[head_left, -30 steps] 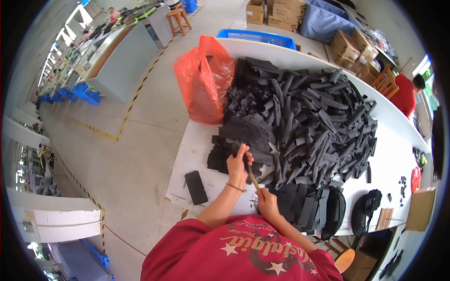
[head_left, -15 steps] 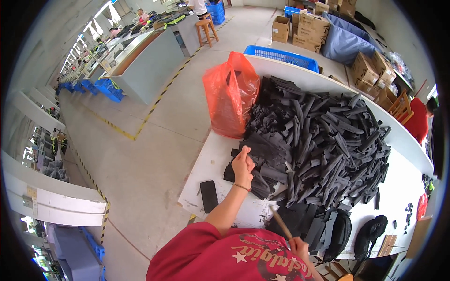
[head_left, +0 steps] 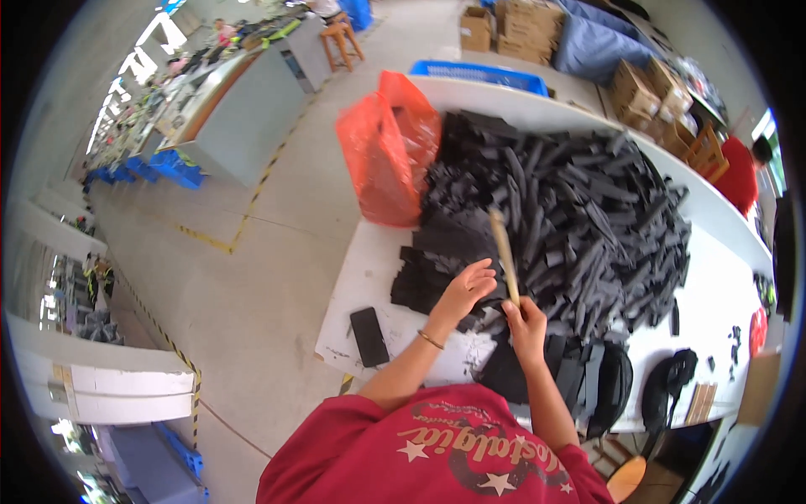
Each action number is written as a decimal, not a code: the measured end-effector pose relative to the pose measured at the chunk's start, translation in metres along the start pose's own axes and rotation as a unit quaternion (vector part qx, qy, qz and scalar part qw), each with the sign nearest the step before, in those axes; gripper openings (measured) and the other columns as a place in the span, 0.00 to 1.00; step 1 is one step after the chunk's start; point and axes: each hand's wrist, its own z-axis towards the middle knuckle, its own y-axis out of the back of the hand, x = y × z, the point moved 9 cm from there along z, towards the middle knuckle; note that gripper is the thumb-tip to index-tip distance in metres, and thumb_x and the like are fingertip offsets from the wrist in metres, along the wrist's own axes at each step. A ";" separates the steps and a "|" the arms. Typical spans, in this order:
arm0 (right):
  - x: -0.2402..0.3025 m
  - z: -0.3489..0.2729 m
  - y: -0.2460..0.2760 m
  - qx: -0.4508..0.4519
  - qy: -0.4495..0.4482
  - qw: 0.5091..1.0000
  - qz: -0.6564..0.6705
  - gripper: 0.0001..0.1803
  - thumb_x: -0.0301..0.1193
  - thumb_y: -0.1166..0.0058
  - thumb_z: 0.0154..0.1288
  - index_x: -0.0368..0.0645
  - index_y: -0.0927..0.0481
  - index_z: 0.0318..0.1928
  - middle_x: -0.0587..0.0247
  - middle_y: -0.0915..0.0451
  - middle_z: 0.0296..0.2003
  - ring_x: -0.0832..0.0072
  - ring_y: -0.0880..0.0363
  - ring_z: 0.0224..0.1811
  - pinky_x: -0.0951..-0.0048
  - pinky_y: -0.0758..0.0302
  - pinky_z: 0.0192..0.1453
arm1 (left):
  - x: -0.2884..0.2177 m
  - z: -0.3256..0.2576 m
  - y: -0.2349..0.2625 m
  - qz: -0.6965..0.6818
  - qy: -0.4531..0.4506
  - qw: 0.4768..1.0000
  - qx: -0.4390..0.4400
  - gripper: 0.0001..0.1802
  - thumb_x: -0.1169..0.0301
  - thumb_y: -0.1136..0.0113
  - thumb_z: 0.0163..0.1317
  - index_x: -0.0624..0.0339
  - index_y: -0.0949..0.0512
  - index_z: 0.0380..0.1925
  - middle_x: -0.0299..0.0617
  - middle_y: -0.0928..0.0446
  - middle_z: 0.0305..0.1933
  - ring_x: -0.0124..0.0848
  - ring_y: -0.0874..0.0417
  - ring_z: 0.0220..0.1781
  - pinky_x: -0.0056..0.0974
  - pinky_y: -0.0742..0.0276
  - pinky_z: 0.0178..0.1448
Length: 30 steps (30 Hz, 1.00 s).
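A narrow, light-coloured wooden stick (head_left: 506, 256) points away from me, its near end pinched in my right hand (head_left: 526, 326). Just left of it, my left hand (head_left: 467, 291) has its fingers stretched out and holds nothing that I can see. Beneath the hands and stick lie flat black fabric pieces (head_left: 453, 235). A big heap of black fabric strips (head_left: 579, 227) spreads to the right and beyond. Whether the stick's far tip touches the fabric, I cannot tell.
The white table (head_left: 344, 311) carries a black phone (head_left: 369, 337) at left and a red plastic bag (head_left: 386, 160) at its far left corner. Two black pouch-like items (head_left: 667, 391) lie near right. A low white partition (head_left: 588, 118) edges the far side; a blue basket (head_left: 478, 76) stands behind.
My right hand has swung the stick forward from beside my body to over the fabric. My left hand has moved right and nearer, and its fingers have opened. The view has shifted slightly.
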 end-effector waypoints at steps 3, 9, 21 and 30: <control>0.011 0.006 0.015 -0.014 0.054 0.993 -0.104 0.13 0.31 0.39 0.63 0.34 0.23 0.27 0.74 0.34 0.16 0.87 0.42 0.22 0.77 0.43 0.23 | 0.010 -0.023 -0.060 0.131 0.100 0.953 0.256 0.20 0.60 0.42 0.66 0.63 0.27 0.51 0.37 0.22 0.37 0.21 0.23 0.35 0.29 0.24 0.40; 0.009 0.014 0.079 -0.183 0.074 0.973 -0.117 0.16 0.32 0.42 0.66 0.34 0.26 0.24 0.74 0.38 0.16 0.87 0.44 0.22 0.77 0.44 0.23 | 0.049 -0.032 -0.086 0.279 0.026 0.939 0.199 0.18 0.59 0.57 0.74 0.62 0.30 0.32 0.38 0.30 0.17 0.26 0.28 0.17 0.33 0.35 0.23; 0.045 0.114 0.249 -0.326 0.093 0.909 -0.243 0.20 0.43 0.47 0.69 0.35 0.24 0.34 0.68 0.39 0.18 0.80 0.43 0.23 0.71 0.40 0.27 | 0.092 -0.028 -0.024 0.289 -0.016 0.952 0.100 0.13 0.68 0.50 0.69 0.61 0.27 0.26 0.37 0.28 0.20 0.25 0.30 0.17 0.29 0.34 0.23; 0.004 0.063 0.185 -0.179 0.021 0.933 -0.312 0.18 0.31 0.45 0.66 0.45 0.29 0.55 0.54 0.23 0.27 0.59 0.23 0.27 0.65 0.28 0.33 | 0.119 0.105 -0.005 0.685 -0.140 0.695 0.168 0.02 0.71 0.38 0.51 0.55 0.20 0.26 0.39 0.26 0.32 0.40 0.25 0.44 0.41 0.25 0.47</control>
